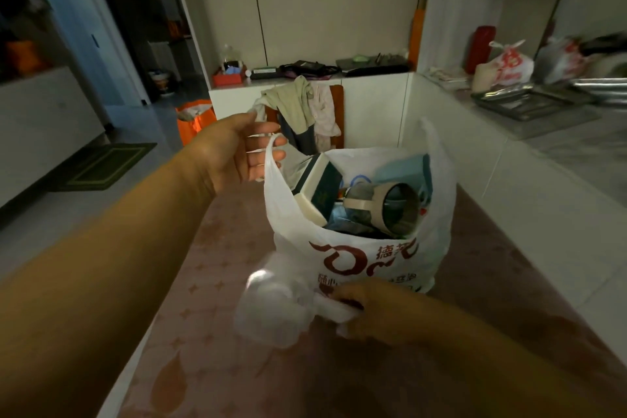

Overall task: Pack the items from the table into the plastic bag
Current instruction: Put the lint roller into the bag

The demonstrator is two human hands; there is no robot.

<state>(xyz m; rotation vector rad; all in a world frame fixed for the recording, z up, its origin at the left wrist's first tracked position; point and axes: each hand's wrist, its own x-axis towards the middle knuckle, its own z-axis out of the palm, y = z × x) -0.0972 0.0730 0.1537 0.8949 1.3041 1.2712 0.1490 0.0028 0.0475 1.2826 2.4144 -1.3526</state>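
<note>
The bag (359, 258) stands upright on the desk (190, 349), its mouth wide and already well filled: a dark green book (319, 192) leans against the left wall, a metal mug (390, 207) lies on its side to the right of it, and blue things sit behind and under them. The left hand (237, 149) is released, fingers straight, with the left handle loop (274, 153) just at its fingertips; I cannot tell whether it touches the loop or is only next to it. The right hand (356, 309) is down low at the front of the bag, clenched on a wad of clear, crumpled plastic (274, 305) which bulges out to its left

This looks like the last piece to go in, so the step in hand is probably to lift that wad over the near rim and drop it on top. To do it well, the left hand should first hook the handle and pull it up and outward, so the mouth stays open and the thin wall does not fold inward. The right hand should keep the wad bunched tight, raise it clear of the rim, and set it into the gap in front of the mug, not on the book's edge. The bag is top-heavy and soft, so the main risk is dragging its front wall along and tipping it toward the person
</note>
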